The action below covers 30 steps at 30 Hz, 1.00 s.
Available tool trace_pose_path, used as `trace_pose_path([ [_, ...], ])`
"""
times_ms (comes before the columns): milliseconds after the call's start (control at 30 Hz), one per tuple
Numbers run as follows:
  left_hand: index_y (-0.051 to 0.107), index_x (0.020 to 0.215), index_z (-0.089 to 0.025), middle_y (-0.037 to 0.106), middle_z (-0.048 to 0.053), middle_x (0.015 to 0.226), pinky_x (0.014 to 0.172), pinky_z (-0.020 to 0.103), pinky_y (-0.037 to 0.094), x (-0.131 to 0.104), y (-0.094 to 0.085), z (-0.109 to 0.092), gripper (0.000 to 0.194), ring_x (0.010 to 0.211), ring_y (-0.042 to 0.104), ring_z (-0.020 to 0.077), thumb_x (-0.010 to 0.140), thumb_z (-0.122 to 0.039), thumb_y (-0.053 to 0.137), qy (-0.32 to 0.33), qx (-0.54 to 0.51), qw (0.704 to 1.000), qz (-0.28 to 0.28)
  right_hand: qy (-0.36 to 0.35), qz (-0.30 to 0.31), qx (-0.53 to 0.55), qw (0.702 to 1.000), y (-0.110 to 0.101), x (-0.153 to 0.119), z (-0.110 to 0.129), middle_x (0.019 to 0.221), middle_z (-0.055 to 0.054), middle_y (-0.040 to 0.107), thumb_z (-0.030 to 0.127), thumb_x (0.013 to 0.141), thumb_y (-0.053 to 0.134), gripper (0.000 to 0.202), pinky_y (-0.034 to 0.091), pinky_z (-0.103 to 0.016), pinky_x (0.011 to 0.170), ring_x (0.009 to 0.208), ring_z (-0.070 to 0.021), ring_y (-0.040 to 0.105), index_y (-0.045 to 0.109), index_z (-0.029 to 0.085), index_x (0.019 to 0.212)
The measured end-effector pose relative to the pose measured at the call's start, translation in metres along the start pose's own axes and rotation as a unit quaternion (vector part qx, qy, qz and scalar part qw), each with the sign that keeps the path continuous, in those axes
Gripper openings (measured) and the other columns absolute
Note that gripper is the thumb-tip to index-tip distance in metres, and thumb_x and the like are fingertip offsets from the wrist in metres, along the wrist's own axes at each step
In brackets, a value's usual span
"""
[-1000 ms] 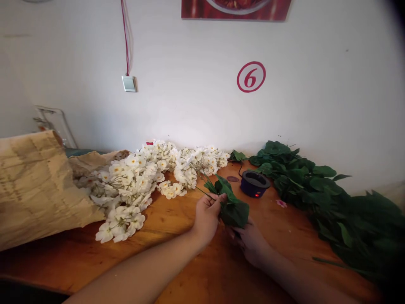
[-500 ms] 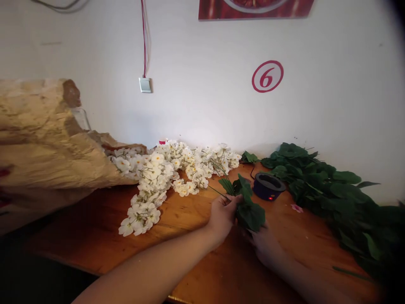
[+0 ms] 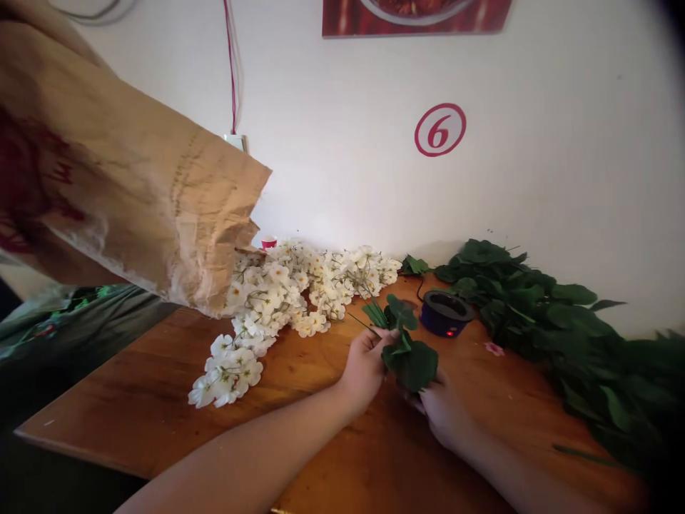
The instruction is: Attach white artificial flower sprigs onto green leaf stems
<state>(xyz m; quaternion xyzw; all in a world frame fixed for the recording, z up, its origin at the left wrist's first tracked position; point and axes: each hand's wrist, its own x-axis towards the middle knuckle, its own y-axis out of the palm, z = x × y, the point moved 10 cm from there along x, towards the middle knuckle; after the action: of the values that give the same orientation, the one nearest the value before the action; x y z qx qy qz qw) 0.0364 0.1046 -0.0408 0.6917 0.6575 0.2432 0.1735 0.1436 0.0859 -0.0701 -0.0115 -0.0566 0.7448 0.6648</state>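
Paper bag (image 3: 176, 193), upper left: now lifted higher, mouth at white flowers (image 3: 278, 289). Leaf sprig (image 3: 414, 364), lower centre: apparently undisturbed, pinched by left hand (image 3: 367, 364); right hand (image 3: 442, 412) partly hidden, grip I cannot tell.

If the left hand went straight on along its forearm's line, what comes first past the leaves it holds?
Past the green leaves, the left hand would probably meet the dark blue pot; depth is unclear, so it might pass above.
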Motion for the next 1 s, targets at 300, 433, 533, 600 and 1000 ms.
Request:
trace_pose_path([
  [300, 0.054, 0.079, -0.017, 0.044, -0.007, 0.049, 0.038, 0.019, 0.026, -0.002, 0.004, -0.008, 0.033, 0.038, 0.035, 0.0053, 0.081, -0.049, 0.062, -0.006, 0.080, 0.997, 0.014, 0.017, 0.037, 0.121, 0.992, 0.006, 0.007, -0.009, 0.048, 0.007, 0.038, 0.039, 0.078, 0.064, 0.021, 0.013, -0.025, 0.042, 0.041, -0.0082, 0.023, 0.054, 0.021, 0.073],
  [433, 0.046, 0.083, -0.021, 0.035, -0.011, 0.050, 0.037, 0.020, 0.026, -0.002, -0.011, -0.020, 0.032, 0.035, 0.029, 0.0056, 0.080, -0.048, 0.063, 0.007, 0.028, 0.998, -0.048, 0.004, 0.017, 0.127, 0.992, -0.001, 0.008, -0.004, 0.050, 0.005, 0.040, 0.040, 0.080, 0.064, 0.027, 0.015, -0.026, 0.042, 0.042, -0.0080, 0.026, 0.049, 0.021, 0.067],
  [533, 0.044, 0.086, -0.022, 0.031, -0.012, 0.052, 0.041, 0.021, 0.030, 0.001, -0.030, -0.032, 0.026, 0.038, 0.029, 0.0069, 0.082, -0.044, 0.058, 0.027, 0.070, 0.991, -0.111, -0.029, -0.007, 0.133, 0.991, -0.012, 0.010, 0.003, 0.053, 0.004, 0.045, 0.036, 0.083, 0.061, 0.027, 0.017, -0.026, 0.043, 0.042, -0.0077, 0.029, 0.049, 0.020, 0.065],
  [600, 0.047, 0.086, -0.021, 0.034, -0.010, 0.054, 0.044, 0.022, 0.032, 0.006, -0.036, -0.047, 0.019, 0.042, 0.032, 0.0083, 0.084, -0.040, 0.052, 0.068, 0.167, 0.975, -0.127, -0.027, -0.022, 0.152, 0.988, -0.018, 0.013, 0.003, 0.054, 0.004, 0.046, 0.037, 0.083, 0.061, 0.024, 0.018, -0.026, 0.043, 0.041, -0.0070, 0.028, 0.051, 0.020, 0.070],
  [1000, 0.069, 0.100, -0.021, 0.060, 0.014, 0.123, 0.110, 0.053, 0.027, 0.003, -0.009, -0.140, 0.023, 0.125, 0.046, 0.0334, 0.084, -0.028, 0.055, 0.327, 0.746, 0.568, -0.122, -0.023, -0.019, 0.171, 0.985, -0.020, 0.018, -0.001, 0.053, 0.006, 0.048, 0.039, 0.080, 0.063, 0.023, 0.019, -0.025, 0.043, 0.038, -0.0054, 0.028, 0.052, 0.019, 0.075],
])
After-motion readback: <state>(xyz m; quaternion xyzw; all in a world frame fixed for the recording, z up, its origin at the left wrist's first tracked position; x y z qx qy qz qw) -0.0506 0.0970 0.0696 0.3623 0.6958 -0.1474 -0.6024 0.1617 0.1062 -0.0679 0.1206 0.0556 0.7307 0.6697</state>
